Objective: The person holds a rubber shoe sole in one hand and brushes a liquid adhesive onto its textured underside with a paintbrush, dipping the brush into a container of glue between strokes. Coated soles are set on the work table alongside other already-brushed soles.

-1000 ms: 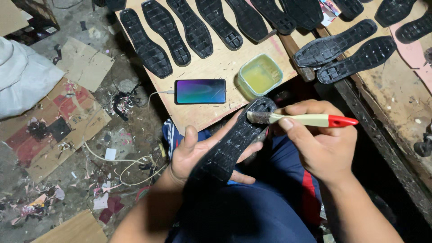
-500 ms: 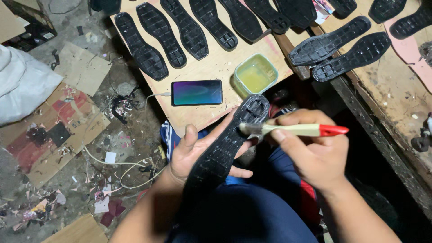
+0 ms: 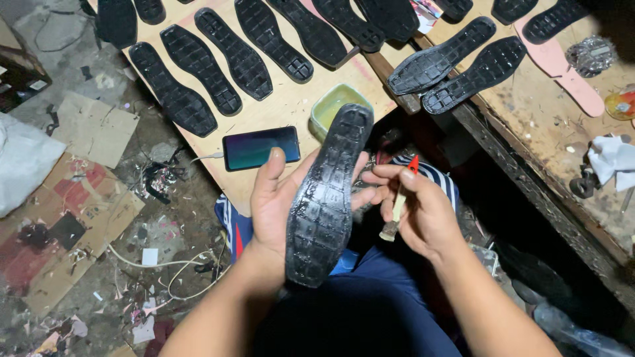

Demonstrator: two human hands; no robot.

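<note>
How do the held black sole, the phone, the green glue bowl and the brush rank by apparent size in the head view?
1. Black sole, in the left hand; nearness to the camera inflates it.
2. Phone.
3. Green bowl, partly hidden by the sole.
4. Brush, mostly covered by the right hand; unsure.

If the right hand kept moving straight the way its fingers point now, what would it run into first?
The right hand, holding a small brush, points its fingers left toward the black shoe sole held in the left hand. It would most likely meet that sole's edge first; its fingertips already look very close to it, though depth is unclear.
</note>
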